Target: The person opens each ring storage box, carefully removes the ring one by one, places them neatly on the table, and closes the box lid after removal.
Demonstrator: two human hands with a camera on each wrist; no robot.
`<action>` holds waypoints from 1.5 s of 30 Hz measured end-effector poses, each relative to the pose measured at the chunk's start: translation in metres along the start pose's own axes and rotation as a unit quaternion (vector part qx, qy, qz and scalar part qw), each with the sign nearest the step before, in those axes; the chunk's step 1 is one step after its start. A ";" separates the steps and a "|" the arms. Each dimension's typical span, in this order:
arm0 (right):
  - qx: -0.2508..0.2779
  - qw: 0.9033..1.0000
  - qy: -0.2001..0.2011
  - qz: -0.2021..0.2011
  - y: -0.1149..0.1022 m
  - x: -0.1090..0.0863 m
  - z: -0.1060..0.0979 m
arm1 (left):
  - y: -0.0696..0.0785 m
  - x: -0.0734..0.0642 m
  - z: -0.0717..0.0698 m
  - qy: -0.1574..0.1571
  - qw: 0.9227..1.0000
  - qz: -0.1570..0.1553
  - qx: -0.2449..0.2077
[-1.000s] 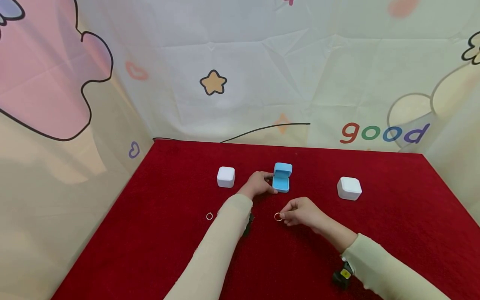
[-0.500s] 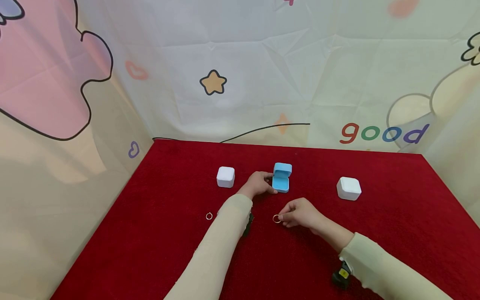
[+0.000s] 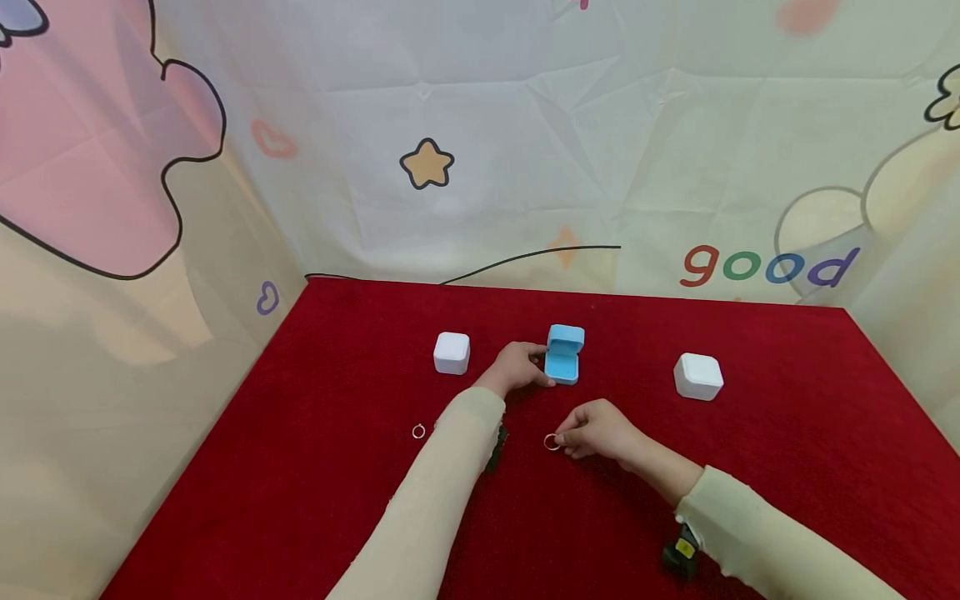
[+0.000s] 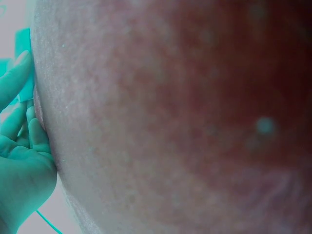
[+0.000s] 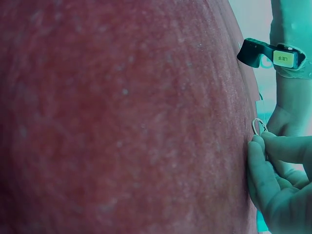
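A light blue ring box (image 3: 562,367) stands on the red cloth with its lid raised, and no ring shows inside it. My left hand (image 3: 517,367) holds this box by its left side, thumb at the front corner and a finger farther back. In the left wrist view, part of the box (image 4: 24,44) shows behind the thumb. My right hand (image 3: 600,429) pinches a thin ring (image 3: 551,442) between thumb and fingertips, just in front of the box. The ring's loop (image 5: 259,126) sticks out past the fingertips in the right wrist view.
Another ring (image 3: 418,432) lies on the red cloth (image 3: 315,500), left of the left sleeve. One white box (image 3: 452,353) stands behind the left hand, and a second white box (image 3: 698,377) stands farther right. A printed curtain (image 3: 510,167) hangs behind the table.
My right hand has drifted slightly toward me and to the left with the ring pinched in it. The left hand and the blue ring box have stayed in place.
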State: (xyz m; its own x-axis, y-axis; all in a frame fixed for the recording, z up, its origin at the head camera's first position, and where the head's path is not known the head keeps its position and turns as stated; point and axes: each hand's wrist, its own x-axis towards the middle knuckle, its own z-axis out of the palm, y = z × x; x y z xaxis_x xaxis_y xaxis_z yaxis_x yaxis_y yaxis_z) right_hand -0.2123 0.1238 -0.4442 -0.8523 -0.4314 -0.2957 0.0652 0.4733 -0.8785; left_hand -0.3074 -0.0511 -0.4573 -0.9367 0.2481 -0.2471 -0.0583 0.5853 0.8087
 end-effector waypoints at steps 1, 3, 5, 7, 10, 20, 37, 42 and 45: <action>0.000 1.000 0.000 0.001 0.000 0.000 0.000 | 0.000 0.000 0.000 0.000 1.000 0.000 0.001; 0.000 1.000 0.000 0.001 0.000 0.000 0.000 | 0.000 0.000 0.000 -0.001 1.000 -0.001 0.001; 0.000 1.000 -0.001 0.000 0.000 0.000 0.000 | 0.000 0.001 0.000 0.000 1.000 -0.002 0.004; 0.002 1.000 -0.002 0.001 0.000 0.000 0.000 | 0.000 0.000 0.000 0.000 1.000 -0.003 0.006; 0.002 1.000 -0.003 0.000 0.000 -0.001 -0.001 | -0.001 0.000 0.000 -0.001 1.000 -0.001 0.006; -0.001 1.000 -0.006 -0.004 0.001 0.001 -0.002 | -0.001 0.001 -0.001 -0.001 1.000 -0.001 0.009; -0.028 1.000 0.000 -0.003 0.001 0.002 -0.001 | -0.001 0.000 0.000 0.001 1.000 -0.001 -0.003; -0.033 0.999 -0.001 -0.007 0.000 0.002 -0.002 | -0.001 0.001 0.000 0.001 1.000 0.002 0.007; -0.037 0.999 0.000 -0.007 -0.001 0.002 -0.001 | 0.000 0.000 -0.001 0.001 1.000 0.003 0.012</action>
State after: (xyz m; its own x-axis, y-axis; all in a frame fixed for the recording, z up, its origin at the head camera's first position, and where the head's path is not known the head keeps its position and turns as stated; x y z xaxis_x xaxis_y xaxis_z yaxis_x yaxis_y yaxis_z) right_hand -0.2147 0.1238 -0.4436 -0.8526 -0.4391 -0.2834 0.0144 0.5223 -0.8526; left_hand -0.3077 -0.0514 -0.4569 -0.9378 0.2498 -0.2410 -0.0447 0.6017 0.7975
